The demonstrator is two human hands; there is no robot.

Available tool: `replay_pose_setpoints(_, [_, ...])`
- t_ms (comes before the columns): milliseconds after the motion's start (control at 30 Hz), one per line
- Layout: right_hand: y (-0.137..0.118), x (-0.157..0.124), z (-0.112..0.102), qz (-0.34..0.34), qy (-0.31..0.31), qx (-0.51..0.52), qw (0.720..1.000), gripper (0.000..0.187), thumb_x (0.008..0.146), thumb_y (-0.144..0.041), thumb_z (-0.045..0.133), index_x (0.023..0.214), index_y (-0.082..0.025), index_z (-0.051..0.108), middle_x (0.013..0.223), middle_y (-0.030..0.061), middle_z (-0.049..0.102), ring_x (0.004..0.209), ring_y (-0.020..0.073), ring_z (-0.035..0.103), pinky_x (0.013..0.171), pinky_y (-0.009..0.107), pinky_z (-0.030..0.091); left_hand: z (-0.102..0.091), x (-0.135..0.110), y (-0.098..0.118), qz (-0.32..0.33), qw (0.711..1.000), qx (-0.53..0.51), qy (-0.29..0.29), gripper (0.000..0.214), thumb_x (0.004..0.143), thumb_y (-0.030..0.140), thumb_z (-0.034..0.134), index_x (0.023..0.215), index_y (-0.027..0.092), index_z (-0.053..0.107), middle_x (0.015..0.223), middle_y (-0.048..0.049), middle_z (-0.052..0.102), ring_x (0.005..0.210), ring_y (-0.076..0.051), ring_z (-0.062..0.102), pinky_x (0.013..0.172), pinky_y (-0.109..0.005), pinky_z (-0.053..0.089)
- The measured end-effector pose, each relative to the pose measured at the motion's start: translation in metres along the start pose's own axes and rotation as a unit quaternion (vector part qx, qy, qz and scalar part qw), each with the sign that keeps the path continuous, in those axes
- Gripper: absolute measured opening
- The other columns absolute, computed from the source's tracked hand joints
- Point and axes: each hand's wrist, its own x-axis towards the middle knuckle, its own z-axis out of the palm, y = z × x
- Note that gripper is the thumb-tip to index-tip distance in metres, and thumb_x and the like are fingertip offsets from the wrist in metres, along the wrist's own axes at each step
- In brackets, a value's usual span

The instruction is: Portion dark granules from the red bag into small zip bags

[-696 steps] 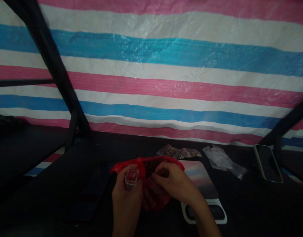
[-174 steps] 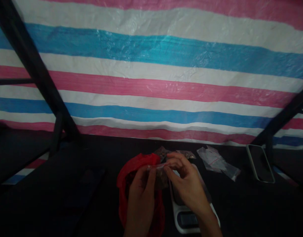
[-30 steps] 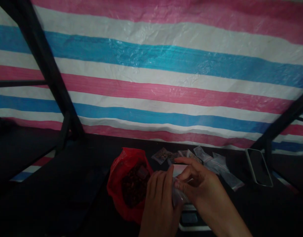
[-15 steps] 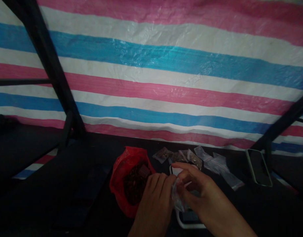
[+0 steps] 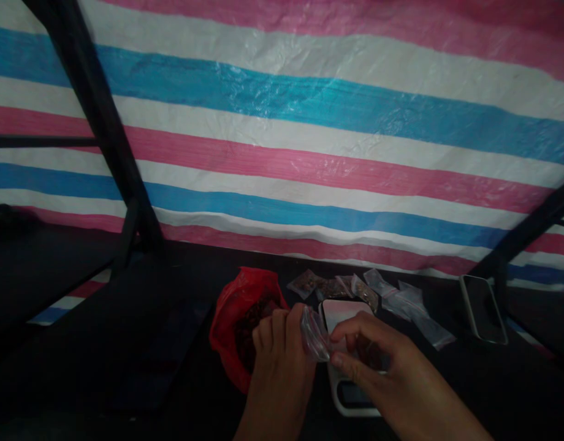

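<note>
A small clear zip bag (image 5: 315, 335) stands up from my left hand (image 5: 282, 352), which is closed around its left side. My right hand (image 5: 378, 361) is just to the right, thumb and forefinger apart, with their tips at the bag's edge. Whether they touch it is hard to tell. Beneath my right hand lies a white digital scale (image 5: 339, 310) with a dark display, partly covered by that hand. A red plastic bag (image 5: 224, 312) sits open behind my left hand, holding many small dark brown pieces (image 5: 247, 334) that I cannot name.
Several small filled zip bags (image 5: 328, 288) lie behind the scale. Flat zip bags (image 5: 417, 306) are to their right, and a phone (image 5: 484, 309) lies farther right. A striped plastic sheet (image 5: 309, 159) hangs at the back, between dark frame bars (image 5: 110, 135).
The clear bag and my left hand have shifted slightly left and up. My right fingers have drawn apart at the bag's edge, and more of the scale's plate shows.
</note>
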Motion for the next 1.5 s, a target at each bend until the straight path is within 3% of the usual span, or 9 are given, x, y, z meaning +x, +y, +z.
replay_pose_setpoints(233, [0.010,0.004,0.018,-0.025,0.005,-0.075,0.997,0.019,0.089,-0.031,0.072,0.106,-0.030,0.079,0.101,0.0030,0.069,0.081,0.0186,0.063,0.075,0.030,0.050,-0.004,0.003,-0.003,0.029,0.999,-0.005,0.036,0.048,0.088,0.004,0.054,0.134,0.016,0.050,0.110,-0.0096,0.058,0.097,-0.028,0.054,0.083,-0.042,0.047])
replay_pose_setpoints(400, [0.012,0.011,0.025,-0.019,0.056,-0.054,0.997,0.024,0.087,-0.024,0.073,0.111,-0.030,0.074,0.096,0.0016,0.067,0.078,0.0189,0.062,0.070,0.030,0.049,-0.002,0.006,-0.004,0.017,0.998,0.011,0.059,0.045,0.089,0.005,0.054,0.133,0.012,0.050,0.112,-0.0124,0.055,0.099,-0.030,0.050,0.084,-0.044,0.046])
replay_pose_setpoints(600, [0.004,0.015,0.026,-0.030,-0.020,-0.063,0.997,0.024,0.088,-0.019,0.073,0.107,-0.033,0.077,0.114,0.0014,0.069,0.090,0.0196,0.065,0.080,0.031,0.049,0.004,0.006,-0.005,-0.003,0.998,-0.037,0.058,0.051,0.086,-0.003,0.052,0.134,0.015,0.050,0.112,-0.0111,0.055,0.100,-0.030,0.053,0.087,-0.045,0.047])
replay_pose_setpoints(733, [-0.006,0.018,0.026,-0.031,-0.015,-0.063,0.997,0.009,0.087,-0.017,0.072,0.087,-0.026,0.073,0.096,0.0005,0.065,0.082,0.0179,0.060,0.074,0.029,0.046,0.003,0.007,-0.004,-0.013,0.998,-0.035,0.056,0.053,0.086,-0.004,0.052,0.134,0.016,0.049,0.114,-0.0113,0.056,0.101,-0.030,0.054,0.088,-0.047,0.048])
replay_pose_setpoints(900, [-0.013,0.020,0.021,-0.072,0.044,-0.017,0.996,0.024,0.083,-0.011,0.073,0.067,-0.022,0.059,0.079,-0.0023,0.057,0.076,0.0154,0.054,0.070,0.026,0.043,0.005,0.011,-0.002,-0.030,0.998,-0.029,0.041,0.046,0.090,0.003,0.052,0.135,0.014,0.047,0.116,-0.0131,0.057,0.100,-0.031,0.056,0.089,-0.050,0.048])
replay_pose_setpoints(1033, [-0.010,0.018,0.017,-0.117,0.027,-0.007,0.993,0.013,0.090,-0.014,0.068,0.090,-0.026,0.073,0.098,-0.0002,0.064,0.091,0.0168,0.061,0.080,0.026,0.049,0.001,0.015,0.002,-0.030,0.994,-0.090,0.047,0.045,0.094,0.016,0.053,0.139,0.016,0.045,0.121,-0.0143,0.058,0.107,-0.033,0.057,0.091,-0.052,0.050])
replay_pose_setpoints(1133, [-0.007,0.016,0.015,-0.118,-0.011,-0.033,0.992,0.021,0.099,-0.019,0.062,0.110,-0.029,0.077,0.113,0.0024,0.066,0.106,0.0194,0.064,0.093,0.030,0.051,-0.007,0.020,0.004,-0.013,0.989,-0.134,0.053,0.047,0.095,0.020,0.055,0.141,0.019,0.044,0.126,-0.0142,0.062,0.114,-0.031,0.059,0.095,-0.048,0.050])
replay_pose_setpoints(1300, [-0.009,0.014,0.017,-0.124,-0.020,-0.079,0.989,0.026,0.100,-0.018,0.057,0.115,-0.028,0.076,0.114,0.0044,0.067,0.107,0.0209,0.064,0.097,0.034,0.053,-0.017,0.021,0.007,0.009,0.983,-0.173,0.063,0.048,0.097,0.018,0.052,0.144,0.020,0.044,0.129,-0.0134,0.069,0.119,-0.029,0.063,0.106,-0.049,0.046])
replay_pose_setpoints(1500, [-0.013,0.009,0.015,-0.150,-0.022,-0.040,0.988,0.022,0.093,-0.022,0.069,0.111,-0.029,0.079,0.120,0.0045,0.072,0.111,0.0226,0.067,0.092,0.032,0.057,-0.015,0.019,-0.006,-0.019,0.960,-0.281,-0.002,0.049,0.097,0.023,0.061,0.145,0.027,0.050,0.133,-0.0100,0.073,0.121,-0.029,0.068,0.107,-0.051,0.051])
